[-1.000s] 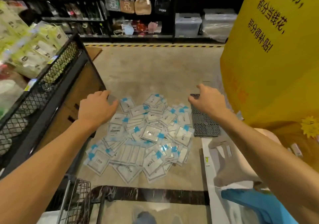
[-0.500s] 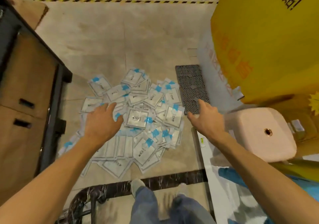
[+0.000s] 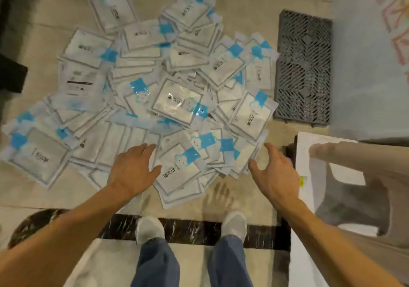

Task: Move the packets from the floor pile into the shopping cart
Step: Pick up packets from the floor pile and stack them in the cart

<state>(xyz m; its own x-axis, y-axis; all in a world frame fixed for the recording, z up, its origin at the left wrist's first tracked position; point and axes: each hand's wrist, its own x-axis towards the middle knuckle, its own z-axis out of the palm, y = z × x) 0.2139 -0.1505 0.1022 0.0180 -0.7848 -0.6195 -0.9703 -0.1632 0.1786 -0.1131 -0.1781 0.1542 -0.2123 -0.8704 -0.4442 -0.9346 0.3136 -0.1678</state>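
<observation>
A wide pile of white packets with blue corner labels (image 3: pixel 177 100) lies on the beige floor ahead of my feet. My left hand (image 3: pixel 132 171) hovers open, palm down, over the pile's near edge, fingers spread. My right hand (image 3: pixel 274 173) is open too, at the pile's near right corner, thumb toward the packets. Neither hand holds a packet. The shopping cart is out of view.
A grey plastic grate (image 3: pixel 304 65) lies on the floor right of the pile. A pale stool leg (image 3: pixel 354 156) and a white base (image 3: pixel 309 149) stand at the right. Dark shelving edges (image 3: pixel 11 74) sit at the left. My two white shoes (image 3: pixel 150 231) stand on a dark floor strip.
The view has tilted steeply down and closer to the pile. Both hands have come lower and nearer the pile's near edge; the cart and shelves have left the view.
</observation>
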